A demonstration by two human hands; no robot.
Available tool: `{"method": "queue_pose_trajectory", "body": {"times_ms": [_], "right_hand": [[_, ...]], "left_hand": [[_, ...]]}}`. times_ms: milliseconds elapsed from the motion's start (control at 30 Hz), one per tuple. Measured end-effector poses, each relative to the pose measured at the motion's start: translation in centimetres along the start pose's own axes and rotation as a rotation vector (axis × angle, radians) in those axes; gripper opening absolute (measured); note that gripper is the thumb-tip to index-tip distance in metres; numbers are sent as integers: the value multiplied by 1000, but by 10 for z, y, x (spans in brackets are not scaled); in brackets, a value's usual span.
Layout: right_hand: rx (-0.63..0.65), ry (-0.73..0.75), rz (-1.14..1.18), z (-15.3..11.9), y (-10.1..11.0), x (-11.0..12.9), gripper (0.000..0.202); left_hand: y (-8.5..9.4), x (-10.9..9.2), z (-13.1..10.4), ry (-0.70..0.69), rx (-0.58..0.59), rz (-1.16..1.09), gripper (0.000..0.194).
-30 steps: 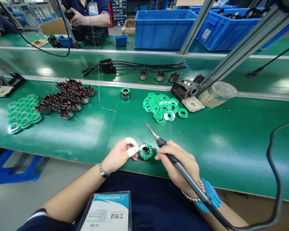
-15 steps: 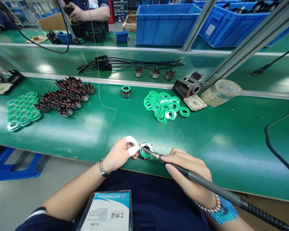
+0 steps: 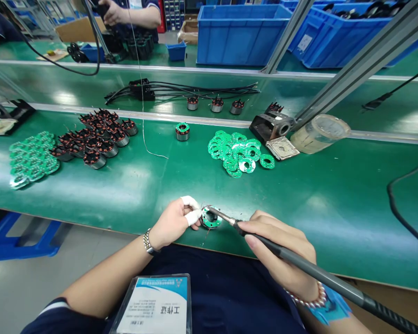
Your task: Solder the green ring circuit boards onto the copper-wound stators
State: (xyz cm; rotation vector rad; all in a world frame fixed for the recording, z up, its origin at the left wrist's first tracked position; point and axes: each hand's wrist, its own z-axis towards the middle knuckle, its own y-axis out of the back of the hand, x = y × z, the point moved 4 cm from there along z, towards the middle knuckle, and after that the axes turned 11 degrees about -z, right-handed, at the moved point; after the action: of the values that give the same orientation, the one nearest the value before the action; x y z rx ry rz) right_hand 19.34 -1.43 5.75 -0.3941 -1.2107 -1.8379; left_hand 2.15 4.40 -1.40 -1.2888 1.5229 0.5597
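Near the front edge of the green bench lies a round motor stator with a green ring board point(image 3: 211, 218) on it. My left hand point(image 3: 177, 219), with white covers on thumb and finger, pinches the stator's left side. A dark soldering iron point(image 3: 285, 255) is gripped in my right hand point(image 3: 282, 246), its metal tip over the upper part of the ring board. Loose green ring boards point(image 3: 235, 150) lie beyond, and one stator with a green board point(image 3: 182, 131) stands alone. Copper-wound stators point(image 3: 97, 134) are grouped at the left, beside a cluster of green boards point(image 3: 33, 157).
A thin solder wire point(image 3: 143, 125) hangs down onto the bench. At the right back stand an iron holder point(image 3: 270, 126) and a cloudy plastic jar point(image 3: 318, 134). Black cables and three stators move along the rear strip, below blue bins point(image 3: 242, 39). A person's hand point(image 3: 114, 13) shows across.
My right hand and the iron have shifted slightly right, the tip moving up on the ring board. On the rear strip, the cables and stators have moved left. The person's hand across has moved.
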Motion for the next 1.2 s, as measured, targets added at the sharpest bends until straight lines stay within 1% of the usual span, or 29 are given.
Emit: {"method": "queue_pose_trajectory", "body": {"times_ms": [100,167,200,300,367,433,500,533,600,633,700,767,833,867,967,1033,1100,1200], "right_hand": [[-9,39,-18,3,-4,-5,23],[38,95,-52,7,-11,-8,22],[86,131,-65,10,-16,-10,21],[301,241,-82,19,-32,-13,24],[404,270,-110,24,-37,-15,27],[461,268,-144,27,-39,-16,27],[483,257,-146,28,-38,-17,26],[489,252,-138,28,-38,-17,26],[483,243,-119,27,-37,-18,25],[472,240,-111,27,-38,-19,25],[442,235,-103,25,-38,-19,25],[399,216,-113,21,-40,-20,25],[323,174,-158,14,-42,-19,28],[271,149,-194,10,-43,-18,29],[122,78,-323,0,-45,-14,30],[75,54,-365,-3,-47,-11,31],[48,60,-352,-1,-47,-9,28],[20,128,-278,10,-49,-9,16]], "left_hand": [[0,0,0,4,1,-3,11],[0,0,0,3,-1,-7,11],[0,1,0,3,-2,-8,12],[-1,2,1,-2,7,5,12],[0,2,1,-12,24,38,11],[5,0,-1,-73,28,118,10],[12,-5,-5,-220,36,285,9],[15,-7,-9,-306,64,391,9],[17,-8,-16,-430,166,597,12],[16,-6,-18,-456,226,672,14],[14,-3,-21,-465,298,746,17],[9,-3,-21,-464,311,739,17],[3,-5,-19,-437,296,657,13],[1,-6,-17,-395,273,587,11],[-2,-5,-10,-175,167,309,12],[-2,-3,-7,-54,125,165,15],[-3,-3,-5,-4,119,98,17],[-2,-2,-4,16,113,68,19]]}}
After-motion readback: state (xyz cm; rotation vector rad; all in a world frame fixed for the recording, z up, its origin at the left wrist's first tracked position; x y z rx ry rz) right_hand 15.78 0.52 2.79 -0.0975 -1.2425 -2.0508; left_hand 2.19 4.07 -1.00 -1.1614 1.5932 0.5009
